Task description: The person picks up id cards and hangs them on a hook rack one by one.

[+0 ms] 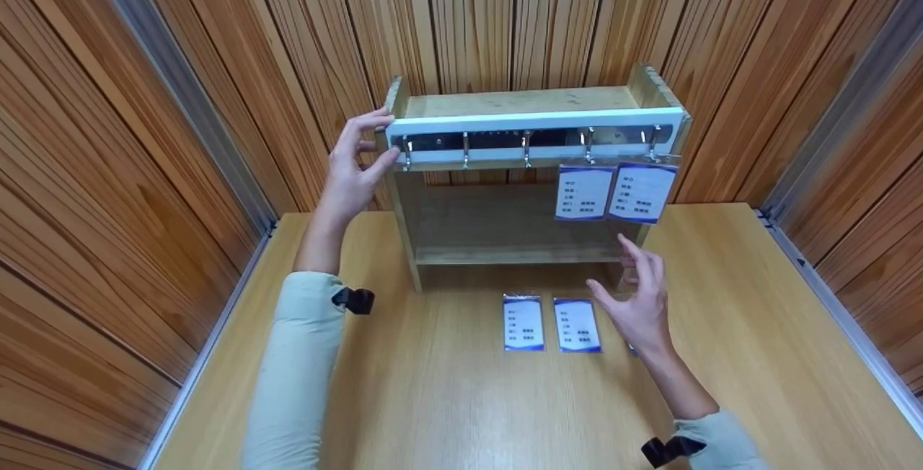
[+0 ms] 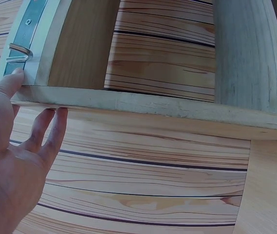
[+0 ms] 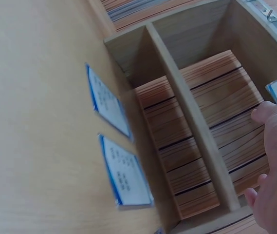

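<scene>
A small wooden shelf unit [image 1: 505, 228] stands along the back edge of the desk [image 1: 433, 383], roughly midway between the desk's left and right edges, with a wood-plank wall [image 1: 469, 23] behind it. Across its upper front runs a white-framed hook rail [image 1: 497, 140] with five metal hooks [image 1: 526, 149]. The left hand [image 1: 353, 174] grips the rail's left end, its thumb on the front near the first hook and its other fingers against the outer side of the unit's end panel [image 2: 148, 105]. The right hand [image 1: 638, 304] holds nothing; its fingers are loosely spread, with thumb and forefinger apart, just below the hanging badges. Two blue-and-white ID badges hang at the rail's right end: the inner badge [image 1: 583, 194] below the fourth hook and the outer badge [image 1: 643, 194], slightly tilted, below the fifth, their edges meeting. Two more lie flat on the desk in front of the unit, their printed sides up, a narrow gap between them: the left desk badge [image 1: 523, 324] and the right desk badge [image 1: 577, 326], the latter just beside the right hand. A bluish sliver shows by the right wrist, too hidden to identify. Both forearms wear pale sleeves [image 1: 299, 376] with black wrist devices [image 1: 355, 300].
</scene>
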The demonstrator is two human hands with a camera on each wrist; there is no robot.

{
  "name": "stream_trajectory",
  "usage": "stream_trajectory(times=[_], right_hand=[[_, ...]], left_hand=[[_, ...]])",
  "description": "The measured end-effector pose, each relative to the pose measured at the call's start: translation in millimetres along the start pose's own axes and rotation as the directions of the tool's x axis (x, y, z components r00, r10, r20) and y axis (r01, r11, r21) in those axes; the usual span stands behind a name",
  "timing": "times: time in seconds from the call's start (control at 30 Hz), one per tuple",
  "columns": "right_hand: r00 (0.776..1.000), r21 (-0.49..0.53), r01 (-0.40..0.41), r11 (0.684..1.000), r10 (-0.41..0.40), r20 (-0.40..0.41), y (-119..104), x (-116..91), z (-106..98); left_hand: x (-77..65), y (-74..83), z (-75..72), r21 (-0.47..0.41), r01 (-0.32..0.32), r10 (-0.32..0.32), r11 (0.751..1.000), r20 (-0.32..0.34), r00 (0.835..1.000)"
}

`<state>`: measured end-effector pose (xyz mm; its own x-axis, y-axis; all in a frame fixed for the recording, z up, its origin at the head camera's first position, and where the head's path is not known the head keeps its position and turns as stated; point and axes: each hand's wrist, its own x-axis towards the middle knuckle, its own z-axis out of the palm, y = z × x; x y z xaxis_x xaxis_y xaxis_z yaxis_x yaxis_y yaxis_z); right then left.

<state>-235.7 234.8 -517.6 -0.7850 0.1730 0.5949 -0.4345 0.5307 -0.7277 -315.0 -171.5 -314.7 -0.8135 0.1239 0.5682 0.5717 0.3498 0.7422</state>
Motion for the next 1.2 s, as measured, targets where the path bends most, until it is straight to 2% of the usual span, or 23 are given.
stream_trajectory(times=[0.23, 0.4, 0.63, 0.7, 0.87, 1.1, 1.2], right_hand=[[0.999, -0.016, -0.043, 0.999, 0.043, 0.001, 14.9, -9.4, -7.2], [0.994, -0.045, -0.108, 0.993, 0.108, 0.003, 22.6, -12.4, -15.0], [0.983, -0.064, -0.180, 0.982, 0.182, 0.018, 34.3, -16.0, -25.2], [0.981, -0.072, -0.188, 0.980, 0.191, 0.034, 36.9, -16.4, -27.8], [0.968, -0.086, -0.221, 0.971, 0.229, 0.104, 41.5, -17.1, -33.4], [0.946, -0.145, -0.268, 0.952, 0.289, 0.149, 49.1, -20.0, -37.4], [0.931, -0.168, -0.302, 0.938, 0.328, 0.162, 51.8, -20.8, -37.6]], left_hand=[[0.3, 0.6, -0.5, -0.011, -0.005, 0.005, 1.000, 0.002, 1.000], [0.5, -1.0, 0.6, -0.005, -0.011, 0.011, 1.000, -0.006, 1.000], [7.8, -28.6, 0.3, -0.021, -0.072, 0.071, 0.997, -0.020, 0.997], [8.3, -31.5, -0.3, -0.022, -0.078, 0.078, 0.997, -0.019, 0.997], [7.5, -25.9, 1.2, -0.022, -0.070, 0.069, 0.997, -0.028, 0.997], [0.3, -0.6, 1.3, -0.012, -0.031, 0.031, 0.999, -0.005, 0.999], [1.8, -6.9, 0.9, -0.003, -0.027, 0.027, 1.000, -0.004, 1.000]])
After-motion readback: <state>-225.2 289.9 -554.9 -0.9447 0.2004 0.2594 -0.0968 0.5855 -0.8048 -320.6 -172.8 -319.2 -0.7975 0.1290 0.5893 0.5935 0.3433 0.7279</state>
